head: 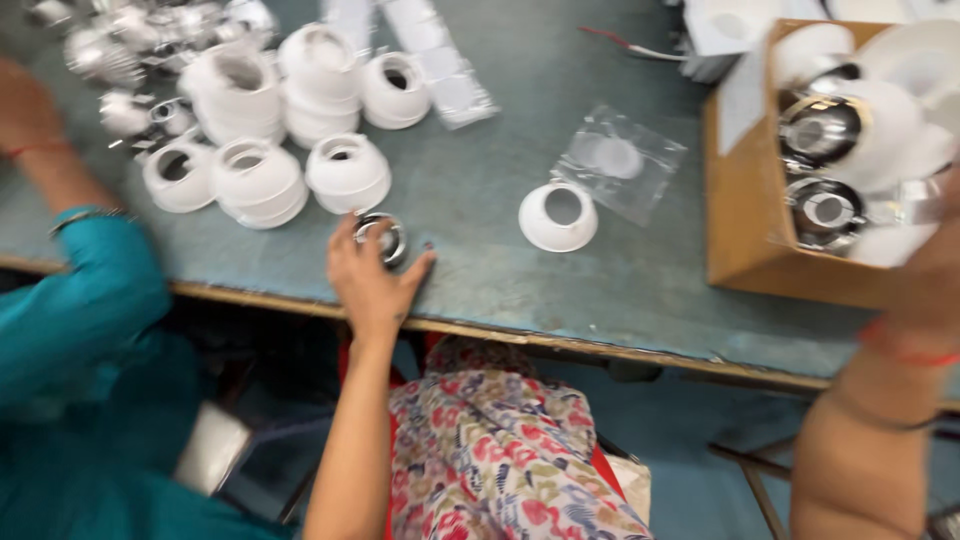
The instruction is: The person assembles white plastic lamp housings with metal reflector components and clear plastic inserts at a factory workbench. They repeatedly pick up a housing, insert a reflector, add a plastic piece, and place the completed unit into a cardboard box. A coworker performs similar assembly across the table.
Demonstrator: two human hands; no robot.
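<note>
My left hand (368, 285) rests on the table's near edge, fingers curled around a small shiny chrome ring (386, 238). Just beyond it stand several white cone-shaped lamp housings (348, 172), some stacked. A single white housing (558, 215) sits alone to the right, next to a clear plastic bag (620, 160). My right hand (930, 275) is blurred at the far right, at the near corner of a cardboard box (745, 210) holding white housings with chrome inserts (822, 130). Whether that hand grips anything is hidden by blur.
A co-worker in a teal sleeve (90, 300) stands at the left, one hand (25, 105) by a pile of chrome parts (110, 50). Clear bags (440, 60) lie at the back. The grey-green table (520, 290) ends in a wooden front edge.
</note>
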